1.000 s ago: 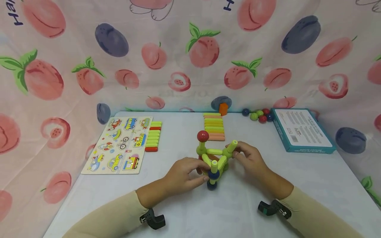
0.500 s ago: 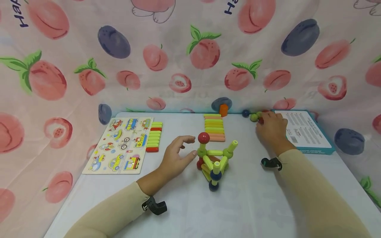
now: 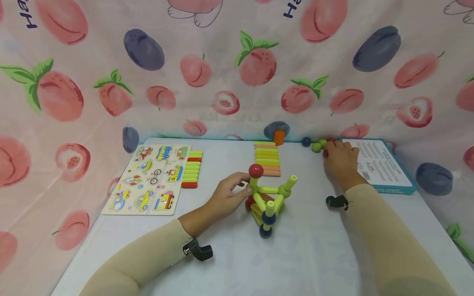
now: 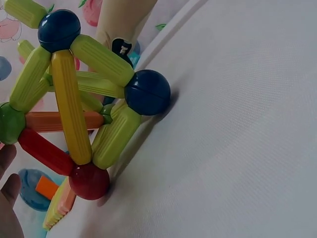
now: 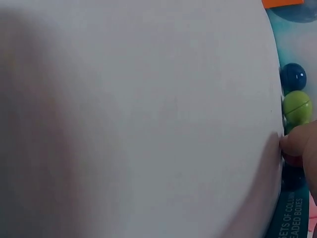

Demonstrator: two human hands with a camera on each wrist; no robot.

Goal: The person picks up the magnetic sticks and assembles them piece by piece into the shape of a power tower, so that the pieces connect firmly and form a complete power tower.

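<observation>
A frame of green, yellow, orange and red sticks joined by coloured balls stands mid-table in the head view. At its left side, my left hand holds it with thumb and fingers about the green corner ball, below the stick topped by a red ball. My right hand reaches to the table's back edge, its fingers curled down over the loose balls. Its fingertips grip a red ball, mostly covered by them. Beside that ball lie green balls and dark blue balls.
A teal box lies right of my right hand. Behind the frame is a row of yellow, green and orange sticks, with an orange block beyond. A picture puzzle board and green and red sticks lie left.
My right hand has left the frame's right corner and reached back to the loose balls. My left hand drew back from the front of the frame, then closed on its left corner.
</observation>
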